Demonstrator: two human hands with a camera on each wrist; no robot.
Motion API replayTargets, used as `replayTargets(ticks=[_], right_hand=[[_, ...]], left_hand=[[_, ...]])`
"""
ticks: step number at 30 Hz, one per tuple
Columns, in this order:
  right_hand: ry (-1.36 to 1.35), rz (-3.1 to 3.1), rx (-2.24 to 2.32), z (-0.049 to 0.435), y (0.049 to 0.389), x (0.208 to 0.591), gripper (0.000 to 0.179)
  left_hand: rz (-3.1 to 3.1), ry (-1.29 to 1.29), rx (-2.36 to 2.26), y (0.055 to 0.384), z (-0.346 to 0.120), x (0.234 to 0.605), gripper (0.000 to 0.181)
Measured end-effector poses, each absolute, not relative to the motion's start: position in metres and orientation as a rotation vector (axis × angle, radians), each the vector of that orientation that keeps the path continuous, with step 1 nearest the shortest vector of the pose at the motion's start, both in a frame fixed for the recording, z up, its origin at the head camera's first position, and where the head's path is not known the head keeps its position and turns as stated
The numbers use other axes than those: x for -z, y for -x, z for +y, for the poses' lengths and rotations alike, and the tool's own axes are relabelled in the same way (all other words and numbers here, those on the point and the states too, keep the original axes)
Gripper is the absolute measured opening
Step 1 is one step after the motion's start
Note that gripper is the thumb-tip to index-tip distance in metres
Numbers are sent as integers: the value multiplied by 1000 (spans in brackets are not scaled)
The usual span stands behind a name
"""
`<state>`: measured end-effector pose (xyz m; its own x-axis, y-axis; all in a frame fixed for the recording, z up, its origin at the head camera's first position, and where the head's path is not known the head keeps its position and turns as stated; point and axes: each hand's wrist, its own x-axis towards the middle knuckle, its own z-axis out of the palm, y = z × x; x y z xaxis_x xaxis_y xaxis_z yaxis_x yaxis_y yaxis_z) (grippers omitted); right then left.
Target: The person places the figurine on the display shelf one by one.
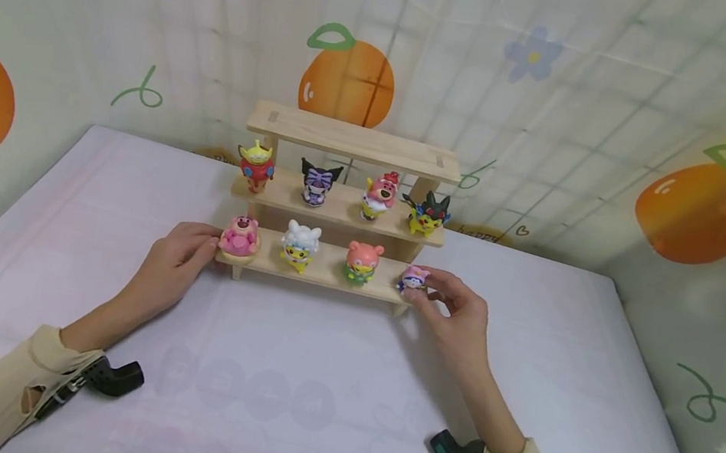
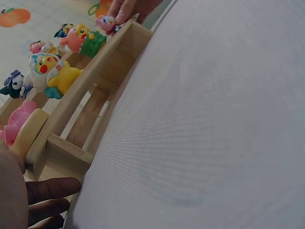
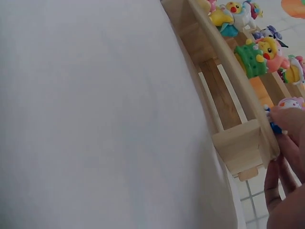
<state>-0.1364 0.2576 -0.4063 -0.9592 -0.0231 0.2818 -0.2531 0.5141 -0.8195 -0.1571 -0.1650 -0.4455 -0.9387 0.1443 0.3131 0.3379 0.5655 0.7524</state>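
A three-tier wooden display shelf (image 1: 320, 282) stands on the table with small figurines on its two lower tiers. At the lower tier's left end, my left hand (image 1: 181, 257) rests beside a pink bear figurine (image 1: 240, 237) on a round tan base. The left wrist view shows its fingers (image 2: 53, 190) extended past the shelf's end, with the thumb side close to the base. At the opposite end, my right hand (image 1: 457, 319) pinches a small pink-and-purple figurine (image 1: 413, 280) between thumb and index finger. Its other fingers (image 3: 272, 183) lie by the shelf's end.
Between the hands stand a white-hooded yellow figurine (image 1: 300, 246) and a pink-hooded one (image 1: 363, 263) with a green body. Several more figurines, including a black-and-purple one (image 1: 318, 183), line the middle tier. Behind the white-covered table (image 1: 286, 378) hangs a curtain (image 1: 426, 73) printed with oranges.
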Motion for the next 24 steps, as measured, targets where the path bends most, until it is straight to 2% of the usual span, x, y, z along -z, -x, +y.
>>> replayTargets(ticks=[9,18,24], right_hand=[[-197,-2487,-1443,260,135,409,38],[-115,-2382,-1455,267,131,413,29],[-40,-2356,-1303,276,128,415,29]], left_hand=[[-2581,411,1315,155,-165,443,34],[-2566,437,1324,155,-163,441,31],[-2588,468,1289,160,-161,444,29]])
